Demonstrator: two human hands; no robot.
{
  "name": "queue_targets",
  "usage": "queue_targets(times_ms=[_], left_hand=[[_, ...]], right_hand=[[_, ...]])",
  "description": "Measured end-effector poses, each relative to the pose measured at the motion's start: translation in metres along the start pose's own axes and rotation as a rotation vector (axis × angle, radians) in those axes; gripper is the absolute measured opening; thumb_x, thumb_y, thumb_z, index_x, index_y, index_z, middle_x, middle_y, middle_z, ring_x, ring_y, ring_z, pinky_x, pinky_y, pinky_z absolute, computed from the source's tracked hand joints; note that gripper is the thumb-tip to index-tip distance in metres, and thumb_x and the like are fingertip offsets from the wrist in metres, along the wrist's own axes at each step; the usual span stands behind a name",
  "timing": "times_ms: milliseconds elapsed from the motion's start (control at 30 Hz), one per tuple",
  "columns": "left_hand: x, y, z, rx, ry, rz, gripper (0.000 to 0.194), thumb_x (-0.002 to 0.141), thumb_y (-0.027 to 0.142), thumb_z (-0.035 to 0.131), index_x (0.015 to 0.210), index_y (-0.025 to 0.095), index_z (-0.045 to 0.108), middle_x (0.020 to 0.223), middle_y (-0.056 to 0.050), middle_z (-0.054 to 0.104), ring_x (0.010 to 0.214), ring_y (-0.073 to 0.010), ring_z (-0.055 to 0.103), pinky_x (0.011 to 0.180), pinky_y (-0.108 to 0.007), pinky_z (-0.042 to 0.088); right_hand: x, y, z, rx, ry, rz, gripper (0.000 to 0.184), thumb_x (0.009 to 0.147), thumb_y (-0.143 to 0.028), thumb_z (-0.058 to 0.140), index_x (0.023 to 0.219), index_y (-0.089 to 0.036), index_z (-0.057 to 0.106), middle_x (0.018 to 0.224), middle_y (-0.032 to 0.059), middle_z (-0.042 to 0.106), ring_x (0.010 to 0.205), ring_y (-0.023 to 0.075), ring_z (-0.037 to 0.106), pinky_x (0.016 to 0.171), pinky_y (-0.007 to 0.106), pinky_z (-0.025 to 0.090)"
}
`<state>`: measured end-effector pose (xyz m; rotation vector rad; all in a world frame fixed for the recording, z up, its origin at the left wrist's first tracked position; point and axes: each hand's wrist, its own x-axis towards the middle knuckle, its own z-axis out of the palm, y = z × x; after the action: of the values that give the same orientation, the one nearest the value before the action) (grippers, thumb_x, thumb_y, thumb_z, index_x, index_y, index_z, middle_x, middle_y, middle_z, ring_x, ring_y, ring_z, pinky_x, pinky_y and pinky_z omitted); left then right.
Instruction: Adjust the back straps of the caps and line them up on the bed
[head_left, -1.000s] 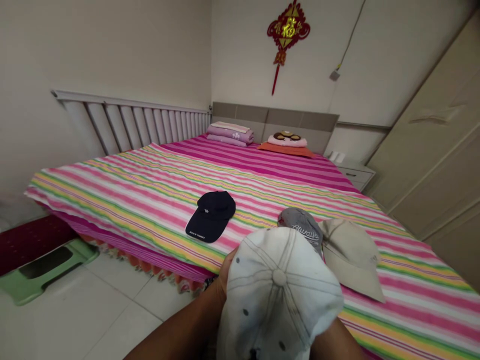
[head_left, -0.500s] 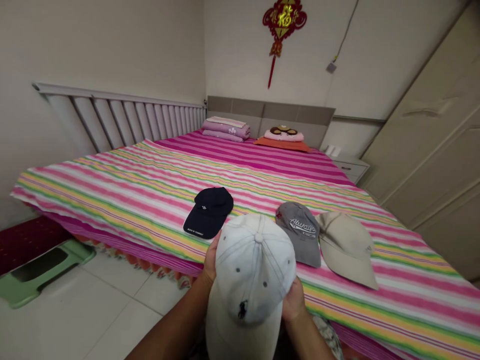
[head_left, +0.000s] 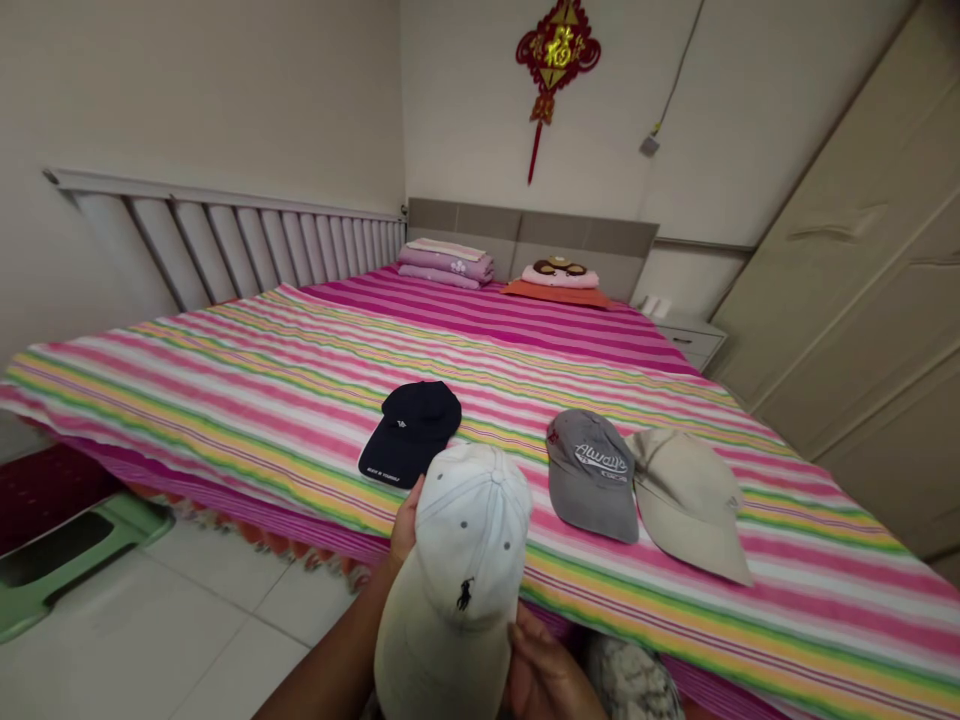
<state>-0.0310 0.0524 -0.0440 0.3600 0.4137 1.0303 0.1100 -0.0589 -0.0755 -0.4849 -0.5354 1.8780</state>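
Observation:
I hold a white baseball cap with a small dark horse logo over the near edge of the bed. My left hand grips its left side, fingers curled behind the crown. At the cap's brim, low in the view, my right hand is partly hidden, its fingers closed on the brim. On the striped bedspread lie a navy cap to the left, a grey cap with white lettering, and a beige cap touching it on the right.
Folded bedding and an orange pillow sit at the headboard. A white rail lines the left wall. A green stool stands on the tiled floor at left. A nightstand and wardrobe stand at right.
The white cap has come down and away from the camera, its brim now turned toward me. My right hand has slid to the brim. The view has shifted slightly right.

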Motion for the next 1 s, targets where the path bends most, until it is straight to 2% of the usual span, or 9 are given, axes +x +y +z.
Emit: queue_targets(times_ms=[133, 333, 400, 500, 567, 667, 767, 867, 1000], left_hand=[[0.026, 0.002, -0.001, -0.040, -0.049, -0.049, 0.054, 0.075, 0.055, 0.044, 0.108, 0.016, 0.061, 0.092, -0.008, 0.069, 0.100, -0.0298, 0.057, 0.090, -0.042, 0.040], [0.075, 0.036, 0.005, -0.010, -0.201, -0.168, 0.053, 0.080, 0.051, 0.042, 0.113, 0.011, 0.054, 0.101, -0.013, 0.065, 0.107, -0.0289, 0.053, 0.096, -0.045, 0.033], [0.084, 0.047, 0.007, 0.118, -0.158, -0.155, 0.045, 0.079, 0.045, 0.048, 0.106, 0.010, 0.057, 0.094, -0.013, 0.066, 0.099, -0.0265, 0.058, 0.092, -0.042, 0.037], [0.098, 0.056, 0.010, 0.284, -0.063, -0.068, 0.026, 0.073, 0.019, 0.059, 0.098, 0.012, 0.060, 0.086, -0.009, 0.066, 0.083, -0.0189, 0.062, 0.086, -0.034, 0.042], [0.111, 0.057, 0.012, 0.341, -0.006, -0.006, 0.035, 0.065, 0.003, 0.060, 0.099, 0.013, 0.060, 0.086, -0.007, 0.066, 0.080, -0.0166, 0.061, 0.084, -0.031, 0.043], [0.134, 0.051, 0.010, 0.394, 0.099, 0.048, 0.041, 0.061, -0.004, 0.057, 0.098, 0.013, 0.060, 0.077, -0.005, 0.066, 0.075, -0.0165, 0.062, 0.082, -0.032, 0.044], [0.149, 0.037, 0.002, 0.441, 0.200, 0.059, 0.038, 0.059, -0.006, 0.052, 0.092, 0.011, 0.060, 0.070, -0.005, 0.065, 0.070, -0.0162, 0.062, 0.079, -0.032, 0.045], [0.152, 0.025, -0.008, 0.492, 0.252, 0.067, 0.038, 0.058, -0.007, 0.048, 0.090, 0.010, 0.059, 0.072, -0.006, 0.066, 0.068, -0.0157, 0.062, 0.077, -0.031, 0.046], [0.142, 0.016, -0.012, 0.557, 0.280, 0.085, 0.040, 0.057, -0.006, 0.046, 0.091, 0.010, 0.059, 0.073, -0.006, 0.066, 0.066, -0.0155, 0.061, 0.073, -0.030, 0.045]], right_hand=[[0.013, -0.025, -0.004, 0.004, 0.056, -0.029, 0.042, 0.069, -0.021, 0.064, 0.111, -0.022, 0.057, 0.112, 0.0088, 0.063, 0.106, 0.0266, 0.056, 0.094, 0.045, 0.036], [0.060, -0.085, -0.017, -0.154, 0.164, -0.144, 0.034, 0.067, -0.017, 0.066, 0.100, -0.020, 0.061, 0.095, 0.0062, 0.071, 0.091, 0.0222, 0.064, 0.090, 0.040, 0.043], [0.079, -0.101, -0.021, -0.225, 0.213, -0.210, 0.032, 0.067, -0.018, 0.065, 0.098, -0.020, 0.062, 0.094, 0.0061, 0.071, 0.088, 0.0216, 0.065, 0.089, 0.040, 0.044], [0.110, -0.120, -0.027, -0.281, 0.281, -0.284, 0.029, 0.068, -0.018, 0.061, 0.097, -0.021, 0.061, 0.094, 0.0042, 0.071, 0.087, 0.0190, 0.065, 0.088, 0.037, 0.045], [0.133, -0.129, -0.033, -0.304, 0.326, -0.326, 0.027, 0.069, -0.017, 0.059, 0.096, -0.021, 0.060, 0.092, 0.0029, 0.071, 0.087, 0.0176, 0.065, 0.088, 0.036, 0.045], [0.161, -0.135, -0.045, -0.377, 0.430, -0.372, 0.022, 0.069, -0.017, 0.056, 0.091, -0.020, 0.060, 0.082, 0.0030, 0.072, 0.080, 0.0191, 0.066, 0.082, 0.039, 0.048], [0.172, -0.127, -0.055, -0.510, 0.545, -0.390, 0.021, 0.067, -0.015, 0.055, 0.087, -0.018, 0.059, 0.074, 0.0039, 0.071, 0.073, 0.0210, 0.067, 0.076, 0.041, 0.050], [0.167, -0.114, -0.060, -0.695, 0.640, -0.416, 0.029, 0.066, -0.017, 0.055, 0.094, -0.017, 0.056, 0.083, 0.0069, 0.071, 0.077, 0.0220, 0.065, 0.076, 0.041, 0.050], [0.154, -0.104, -0.060, -1.005, 0.730, -0.490, 0.039, 0.066, -0.024, 0.054, 0.104, -0.014, 0.052, 0.105, 0.0139, 0.064, 0.097, 0.0255, 0.058, 0.087, 0.043, 0.042]])
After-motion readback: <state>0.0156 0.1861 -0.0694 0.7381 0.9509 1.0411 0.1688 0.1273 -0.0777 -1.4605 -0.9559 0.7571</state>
